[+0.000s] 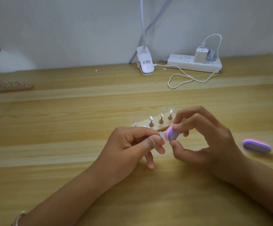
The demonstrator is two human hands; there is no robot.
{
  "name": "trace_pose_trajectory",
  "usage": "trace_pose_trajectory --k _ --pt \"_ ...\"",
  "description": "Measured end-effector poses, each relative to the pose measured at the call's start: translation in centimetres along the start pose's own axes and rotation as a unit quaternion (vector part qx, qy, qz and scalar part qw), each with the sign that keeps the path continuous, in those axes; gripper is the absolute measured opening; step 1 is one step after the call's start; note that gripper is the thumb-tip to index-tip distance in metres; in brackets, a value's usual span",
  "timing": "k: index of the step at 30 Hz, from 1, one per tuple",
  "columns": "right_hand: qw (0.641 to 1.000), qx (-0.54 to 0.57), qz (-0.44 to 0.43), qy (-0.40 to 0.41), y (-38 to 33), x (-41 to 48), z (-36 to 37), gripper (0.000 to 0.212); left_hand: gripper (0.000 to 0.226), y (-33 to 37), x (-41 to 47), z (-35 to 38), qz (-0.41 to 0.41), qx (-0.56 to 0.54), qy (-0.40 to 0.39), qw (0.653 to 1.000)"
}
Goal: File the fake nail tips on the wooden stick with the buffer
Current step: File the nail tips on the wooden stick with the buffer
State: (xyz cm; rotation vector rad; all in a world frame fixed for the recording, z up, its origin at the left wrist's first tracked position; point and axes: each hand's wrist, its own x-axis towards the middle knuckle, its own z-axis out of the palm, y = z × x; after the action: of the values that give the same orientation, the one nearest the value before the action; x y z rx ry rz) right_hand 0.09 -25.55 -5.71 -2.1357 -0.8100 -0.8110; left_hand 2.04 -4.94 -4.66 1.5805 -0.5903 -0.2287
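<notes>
Fake nail tip [161,135]: I read it at centre frame, pinched between the thumb and forefinger of the left hand [132,144] and held apart from the wooden stick [156,123], which lies on the table [67,128] just behind both hands. I judge this grip lets the tip's edge be turned freely against the abrasive, which a fixed mount would not allow.

The right hand [202,139] grasps the buffer [170,133] with fingertips above and thumb below. Its pink edge faces left and touches the tip. The short, fingertip hold suggests fine, light strokes.

Orientation: the fake nail tip points right, toward the buffer, with its long axis roughly level across the frame. It is small and clear, so I cannot confirm its curvature side. The wooden stick runs from lower left to upper right. Three metal stands [161,120] on it carry further tips upright, and I judge those are queued for filing.

A second buffer [257,145] lies flat at right of frame, well apart from the hands.
</notes>
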Motion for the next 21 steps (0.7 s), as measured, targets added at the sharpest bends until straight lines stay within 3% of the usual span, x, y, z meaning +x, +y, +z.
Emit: trace_pose_trajectory --k 5,10,15,19,21 --pt "0.998 0.025 -0.056 -0.004 -0.9 -0.2 0.7 0.018 0.018 0.0 -0.1 0.0 -0.015 0.002 -0.028 0.999" --pt "1.0 0.007 0.001 0.019 0.0 0.1 -0.1 0.017 0.022 -0.1 -0.1 -0.2 -0.027 0.018 -0.021 0.999" --pt "0.998 -0.003 -0.06 -0.007 -1.0 -0.3 0.5 0.016 0.024 0.0 -0.3 0.0 -0.019 -0.004 -0.058 0.998" --pt "1.0 -0.014 -0.006 0.021 -0.3 0.2 -0.2 0.013 0.025 0.3 -0.3 -0.1 -0.061 -0.045 -0.078 0.994" --pt "0.999 0.018 -0.025 0.022 -0.8 0.0 0.0 0.016 0.025 0.4 -0.3 0.0 -0.072 -0.038 -0.093 0.992"
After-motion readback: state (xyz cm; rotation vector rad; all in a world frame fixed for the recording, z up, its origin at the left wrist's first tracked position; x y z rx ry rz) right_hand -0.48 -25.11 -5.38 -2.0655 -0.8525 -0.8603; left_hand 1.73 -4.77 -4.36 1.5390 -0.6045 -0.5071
